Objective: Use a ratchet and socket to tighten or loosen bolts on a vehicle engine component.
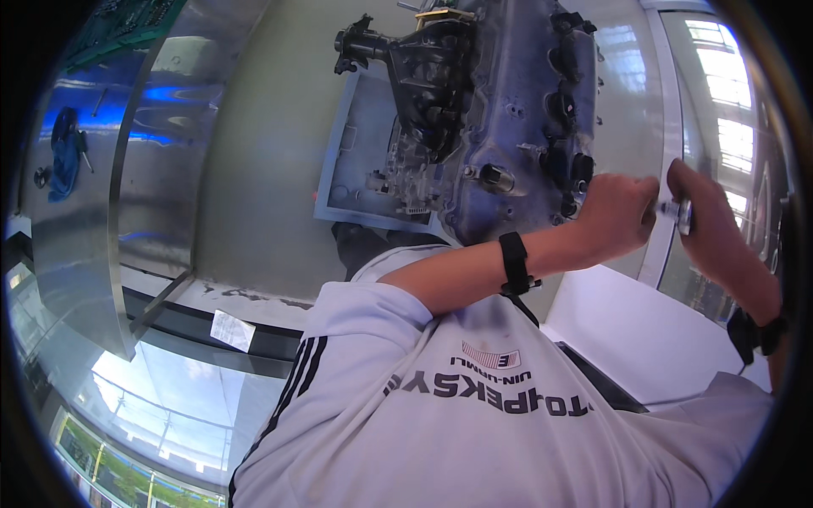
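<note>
My left hand [618,213] is closed, its knuckles upward, just right of the engine's near right corner. Facing it, my right hand [710,212] curls its fingers around a small silver metal tool [684,218]. The tool's narrower end reaches toward my left fist and seems to enter it; the fingers cover the rest, so its full shape is hidden. Beside my hands stands a car engine [517,110] with a grey top cover. Black coil-like parts [561,108] line its right side, and a dark cylindrical fitting [496,178] rises from its near end.
A black manifold [430,85] juts from the engine's left side above a blue-grey tray [326,182]. At far left, a steel bench [93,203] carries a blue cloth [64,169] and small tools. A white panel [631,326] lies below my hands, and a glass pane stands at right.
</note>
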The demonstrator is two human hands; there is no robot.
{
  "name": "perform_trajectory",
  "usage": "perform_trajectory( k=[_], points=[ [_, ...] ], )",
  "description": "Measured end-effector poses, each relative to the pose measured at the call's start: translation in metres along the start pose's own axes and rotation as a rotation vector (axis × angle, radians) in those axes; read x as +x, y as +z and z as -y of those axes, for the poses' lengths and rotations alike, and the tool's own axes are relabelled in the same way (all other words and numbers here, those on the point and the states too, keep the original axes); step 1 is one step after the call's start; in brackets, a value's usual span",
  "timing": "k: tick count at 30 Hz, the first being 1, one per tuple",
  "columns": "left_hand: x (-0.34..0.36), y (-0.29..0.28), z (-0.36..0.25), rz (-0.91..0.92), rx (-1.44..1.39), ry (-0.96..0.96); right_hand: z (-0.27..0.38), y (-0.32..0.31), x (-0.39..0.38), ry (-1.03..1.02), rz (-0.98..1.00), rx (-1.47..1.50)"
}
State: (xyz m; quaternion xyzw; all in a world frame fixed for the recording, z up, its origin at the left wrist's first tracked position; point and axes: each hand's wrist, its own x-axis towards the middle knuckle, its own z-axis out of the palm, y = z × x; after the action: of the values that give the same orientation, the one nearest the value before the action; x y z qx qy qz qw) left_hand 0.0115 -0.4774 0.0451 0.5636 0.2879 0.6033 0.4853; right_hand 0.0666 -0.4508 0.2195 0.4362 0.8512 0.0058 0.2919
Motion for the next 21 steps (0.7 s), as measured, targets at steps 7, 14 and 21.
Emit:
perform_trajectory(
  k=[7,14,21],
  points=[
    [0.005,0.006,0.019,-0.012,0.081,0.054,-0.002,-0.001,-0.001,0.249,0.250,0.213],
    [0.003,0.004,0.008,-0.022,0.090,0.091,0.008,-0.005,0.009,0.381,0.088,0.351],
    [-0.002,0.006,0.022,0.058,0.139,0.077,0.007,-0.003,-0.003,0.411,0.309,0.302]
  ],
)
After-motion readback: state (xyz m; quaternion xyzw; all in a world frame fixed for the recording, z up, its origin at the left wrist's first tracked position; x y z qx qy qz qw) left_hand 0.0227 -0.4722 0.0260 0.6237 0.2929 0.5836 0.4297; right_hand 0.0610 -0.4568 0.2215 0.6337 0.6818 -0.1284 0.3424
